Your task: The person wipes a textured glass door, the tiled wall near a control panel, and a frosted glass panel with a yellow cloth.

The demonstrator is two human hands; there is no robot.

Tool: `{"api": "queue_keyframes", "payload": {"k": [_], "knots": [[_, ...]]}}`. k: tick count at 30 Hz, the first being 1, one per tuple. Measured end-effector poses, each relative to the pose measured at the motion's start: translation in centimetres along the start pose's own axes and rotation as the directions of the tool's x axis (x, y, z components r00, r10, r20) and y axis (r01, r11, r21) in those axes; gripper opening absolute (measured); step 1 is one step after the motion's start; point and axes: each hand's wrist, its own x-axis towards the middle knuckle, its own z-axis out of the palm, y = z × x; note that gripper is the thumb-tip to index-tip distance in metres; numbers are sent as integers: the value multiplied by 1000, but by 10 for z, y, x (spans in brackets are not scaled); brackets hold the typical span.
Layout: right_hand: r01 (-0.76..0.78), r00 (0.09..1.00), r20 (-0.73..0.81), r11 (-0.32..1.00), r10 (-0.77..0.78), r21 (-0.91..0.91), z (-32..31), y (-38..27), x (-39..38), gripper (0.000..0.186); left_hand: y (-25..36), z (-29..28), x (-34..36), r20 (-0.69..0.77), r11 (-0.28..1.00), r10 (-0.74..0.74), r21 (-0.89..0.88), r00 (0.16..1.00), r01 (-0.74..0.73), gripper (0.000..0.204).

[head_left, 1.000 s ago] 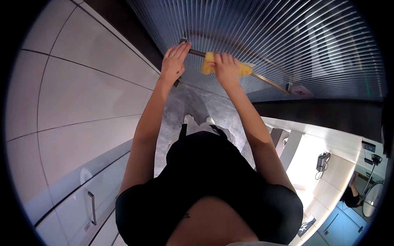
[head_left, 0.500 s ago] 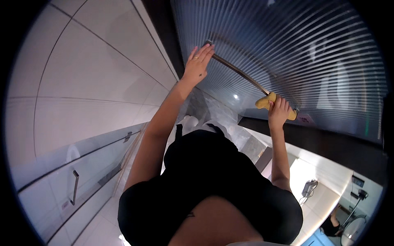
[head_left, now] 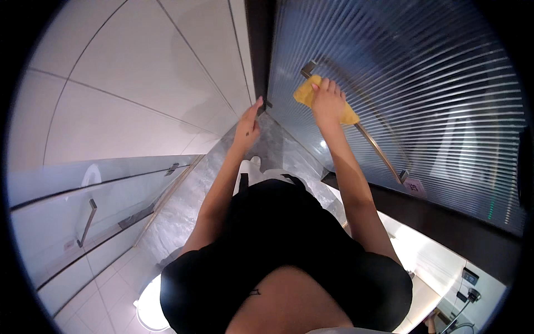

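My right hand (head_left: 329,104) is closed over a yellow cloth (head_left: 304,93), which wraps the upper part of a long metal door handle (head_left: 378,149). The handle's lower length shows bare below the cloth, down to its end mount. It is fixed on a ribbed glass door panel (head_left: 445,83) with a dark frame. My left hand (head_left: 248,127) holds nothing; its fingers stretch up beside the dark frame edge, near the corner by the tiled wall. Whether the fingertips touch the frame I cannot tell.
Large pale wall tiles (head_left: 128,72) rise on the left. Below them stands a glass panel with a smaller metal handle (head_left: 87,222). Grey marbled floor (head_left: 186,192) lies under me. A white round-edged fixture (head_left: 151,305) is at lower left, and a lit counter at lower right.
My right hand has slid with the cloth from the handle's lower end to near its upper end. My left hand has come off the handle's top and moved left and down.
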Motion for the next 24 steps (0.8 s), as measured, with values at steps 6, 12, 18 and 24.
{"api": "queue_keyframes", "payload": {"k": [6, 12, 18, 24], "knots": [[-342, 824, 538, 913, 178, 222, -26, -30, 54, 49, -21, -31, -98, 8, 947, -246, 213, 969, 238, 73], [-487, 800, 470, 861, 372, 147, -3, -30, 67, 57, -21, -54, -169, -64, 912, -383, 131, 922, 388, 66], [-373, 914, 230, 917, 336, 143, -4, -32, 50, 61, -6, -56, -163, 21, 912, -402, 104, 915, 398, 58], [22, 1000, -24, 993, -19, 120, -3, -9, 15, 43, 4, -38, -117, 131, 961, -228, 191, 965, 201, 57]]}}
